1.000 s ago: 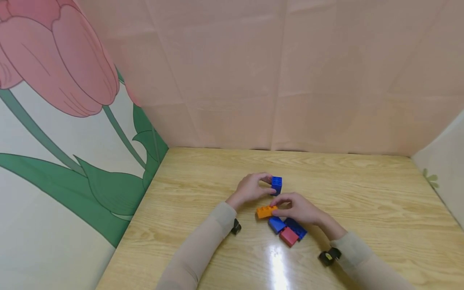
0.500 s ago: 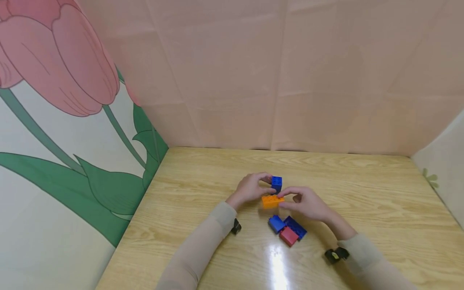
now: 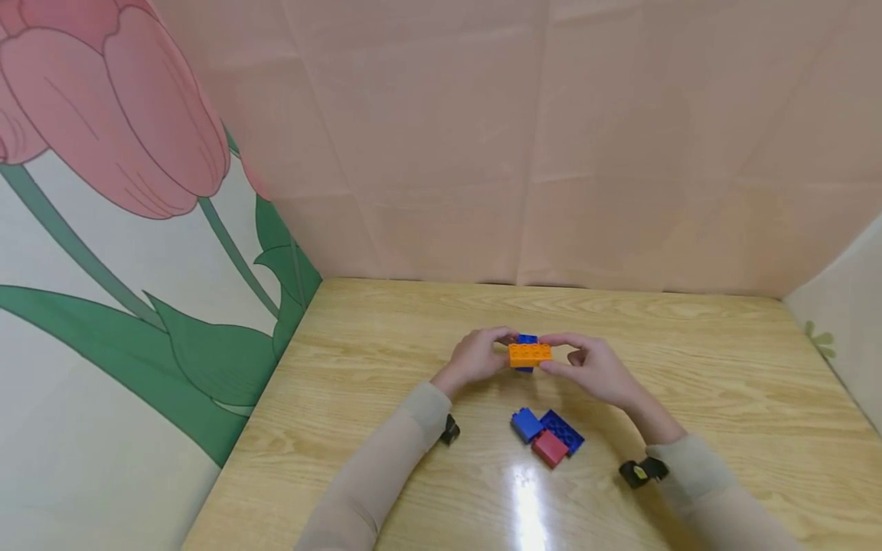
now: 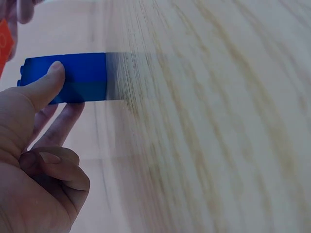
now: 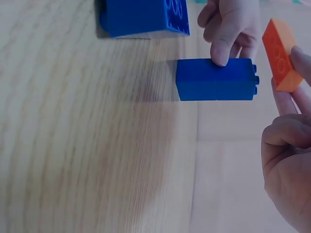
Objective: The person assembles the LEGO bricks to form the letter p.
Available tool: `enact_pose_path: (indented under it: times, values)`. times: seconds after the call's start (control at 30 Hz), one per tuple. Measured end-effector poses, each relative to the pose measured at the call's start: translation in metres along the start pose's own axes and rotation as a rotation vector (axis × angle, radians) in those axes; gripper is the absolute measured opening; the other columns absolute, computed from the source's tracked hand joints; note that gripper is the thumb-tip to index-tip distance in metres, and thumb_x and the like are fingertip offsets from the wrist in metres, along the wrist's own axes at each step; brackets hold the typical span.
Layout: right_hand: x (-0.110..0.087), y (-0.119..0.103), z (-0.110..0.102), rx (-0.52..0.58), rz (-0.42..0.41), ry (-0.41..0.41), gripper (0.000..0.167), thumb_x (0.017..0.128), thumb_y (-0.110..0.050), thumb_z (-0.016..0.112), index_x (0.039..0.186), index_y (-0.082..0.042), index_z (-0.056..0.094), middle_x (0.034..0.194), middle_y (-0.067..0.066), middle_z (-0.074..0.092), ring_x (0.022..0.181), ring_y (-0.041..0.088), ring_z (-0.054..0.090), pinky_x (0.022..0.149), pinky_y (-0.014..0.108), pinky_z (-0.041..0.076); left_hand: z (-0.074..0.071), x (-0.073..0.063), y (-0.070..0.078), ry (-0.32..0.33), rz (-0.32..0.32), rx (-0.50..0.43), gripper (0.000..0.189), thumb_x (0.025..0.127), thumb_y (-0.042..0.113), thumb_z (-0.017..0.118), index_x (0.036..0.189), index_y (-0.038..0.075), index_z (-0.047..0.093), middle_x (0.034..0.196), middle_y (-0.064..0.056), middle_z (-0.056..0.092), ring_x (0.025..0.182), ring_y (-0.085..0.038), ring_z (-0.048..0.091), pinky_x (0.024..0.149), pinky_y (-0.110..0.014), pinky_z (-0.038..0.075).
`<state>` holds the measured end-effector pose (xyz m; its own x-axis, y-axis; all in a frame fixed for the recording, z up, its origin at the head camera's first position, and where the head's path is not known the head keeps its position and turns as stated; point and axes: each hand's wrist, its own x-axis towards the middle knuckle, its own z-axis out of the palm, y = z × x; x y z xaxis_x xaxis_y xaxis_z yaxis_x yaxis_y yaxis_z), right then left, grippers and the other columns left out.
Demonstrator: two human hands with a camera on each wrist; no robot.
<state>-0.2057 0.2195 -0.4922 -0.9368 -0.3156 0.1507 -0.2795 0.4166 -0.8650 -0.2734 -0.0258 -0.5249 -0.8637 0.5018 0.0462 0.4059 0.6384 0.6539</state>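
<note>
In the head view my left hand (image 3: 475, 356) pinches a stack of two blue toy bricks (image 5: 204, 80) standing upright on the wooden table. The thumb lies on one face of the stack (image 4: 85, 80) in the left wrist view, with fingers behind it. My right hand (image 3: 596, 371) pinches an orange toy brick (image 3: 530, 355) by its right end, studs up. Held above the table, the orange brick overlaps most of the stack in the head view. From the right wrist, the orange brick (image 5: 281, 56) shows apart from the stack, off its studded end.
Nearer the person, a blue brick (image 3: 527, 425), a red brick (image 3: 550, 448) and a dark blue brick (image 3: 563, 431) lie close together on the table (image 3: 386, 329). A pink cloth (image 3: 427, 153) hangs behind the table, and a tulip-printed panel (image 3: 103, 260) stands at the left.
My right hand has lifted the orange brick from beside the loose bricks and carried it away from the person and slightly right, to the blue stack. The left hand has stayed in place.
</note>
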Motion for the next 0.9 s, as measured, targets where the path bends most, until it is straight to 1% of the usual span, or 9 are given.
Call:
enact_pose_path:
  times: [0.13, 0.2, 0.23, 0.33, 0.43, 0.47, 0.63, 0.77, 0.9]
  values:
    - [0.003, 0.002, -0.003, -0.018, 0.018, 0.024, 0.041, 0.093, -0.030, 0.081, 0.130, -0.016, 0.071, 0.054, -0.003, 0.039, 0.045, 0.010, 0.032, 0.039, 0.026, 0.029, 0.000, 0.000, 0.001, 0.008, 0.003, -0.003, 0.045, 0.092, 0.033, 0.082, 0.134, 0.026, 0.069, 0.123, 0.011, 0.072, 0.118, -0.012, 0.065, 0.102, -0.040, 0.049]
    - [0.005, 0.004, -0.004, -0.025, 0.023, 0.039, 0.041, 0.094, -0.031, 0.080, 0.130, -0.016, 0.070, 0.056, 0.001, 0.043, 0.045, 0.011, 0.033, 0.039, 0.026, 0.030, 0.000, -0.001, 0.002, 0.009, 0.006, -0.016, 0.044, 0.091, 0.037, 0.083, 0.131, 0.027, 0.070, 0.120, 0.014, 0.072, 0.117, -0.012, 0.065, 0.101, -0.039, 0.049]
    - [0.006, 0.004, -0.005, -0.028, 0.027, 0.046, 0.041, 0.094, -0.032, 0.080, 0.131, -0.016, 0.070, 0.061, 0.002, 0.049, 0.045, 0.011, 0.033, 0.039, 0.027, 0.030, 0.000, -0.001, 0.002, 0.009, 0.006, -0.024, 0.043, 0.090, 0.039, 0.083, 0.130, 0.028, 0.070, 0.119, 0.015, 0.072, 0.116, -0.012, 0.065, 0.101, -0.039, 0.049]
    - [0.009, 0.008, -0.007, -0.038, 0.019, 0.067, 0.042, 0.096, -0.032, 0.078, 0.133, -0.014, 0.069, 0.089, 0.010, 0.069, 0.047, 0.011, 0.035, 0.040, 0.027, 0.032, 0.000, -0.002, 0.002, 0.004, 0.002, -0.045, 0.041, 0.090, 0.042, 0.082, 0.127, 0.030, 0.071, 0.115, 0.018, 0.072, 0.115, -0.013, 0.066, 0.100, -0.041, 0.049]
    - [0.012, 0.012, -0.009, -0.053, 0.009, 0.089, 0.043, 0.097, -0.032, 0.076, 0.134, -0.011, 0.068, 0.121, 0.013, 0.070, 0.049, 0.011, 0.037, 0.041, 0.027, 0.033, 0.000, -0.002, 0.001, 0.001, -0.002, -0.057, 0.041, 0.090, 0.044, 0.082, 0.127, 0.031, 0.071, 0.114, 0.019, 0.071, 0.114, -0.014, 0.066, 0.099, -0.042, 0.049]
    - [0.013, 0.014, -0.009, -0.061, 0.008, 0.095, 0.044, 0.098, -0.032, 0.076, 0.135, -0.011, 0.067, 0.125, 0.014, 0.070, 0.050, 0.011, 0.037, 0.041, 0.027, 0.034, 0.000, -0.002, 0.001, 0.001, -0.002, -0.058, 0.041, 0.090, 0.045, 0.082, 0.127, 0.031, 0.071, 0.113, 0.019, 0.071, 0.114, -0.014, 0.066, 0.099, -0.042, 0.049]
    - [0.015, 0.018, -0.008, -0.081, 0.035, 0.129, 0.048, 0.099, -0.036, 0.074, 0.138, -0.010, 0.065, 0.128, 0.016, 0.068, 0.052, 0.015, 0.038, 0.041, 0.028, 0.033, 0.000, -0.002, 0.001, -0.002, -0.011, -0.068, 0.041, 0.091, 0.047, 0.080, 0.128, 0.030, 0.071, 0.113, 0.018, 0.071, 0.113, -0.013, 0.066, 0.100, -0.044, 0.049]
    - [0.018, 0.022, -0.005, -0.086, 0.071, 0.159, 0.048, 0.098, -0.042, 0.073, 0.137, -0.015, 0.066, 0.127, 0.013, 0.070, 0.054, 0.016, 0.038, 0.042, 0.028, 0.032, 0.000, -0.002, 0.001, -0.003, -0.017, -0.068, 0.042, 0.092, 0.047, 0.079, 0.129, 0.030, 0.070, 0.113, 0.017, 0.071, 0.113, -0.013, 0.066, 0.101, -0.045, 0.048]
    - [0.019, 0.026, -0.004, -0.082, 0.064, 0.167, 0.047, 0.098, -0.041, 0.073, 0.135, -0.013, 0.067, 0.124, 0.014, 0.071, 0.056, 0.017, 0.039, 0.044, 0.028, 0.032, 0.000, -0.002, 0.002, -0.005, -0.024, -0.072, 0.042, 0.092, 0.047, 0.079, 0.129, 0.030, 0.070, 0.112, 0.018, 0.071, 0.113, -0.012, 0.065, 0.102, -0.045, 0.048]
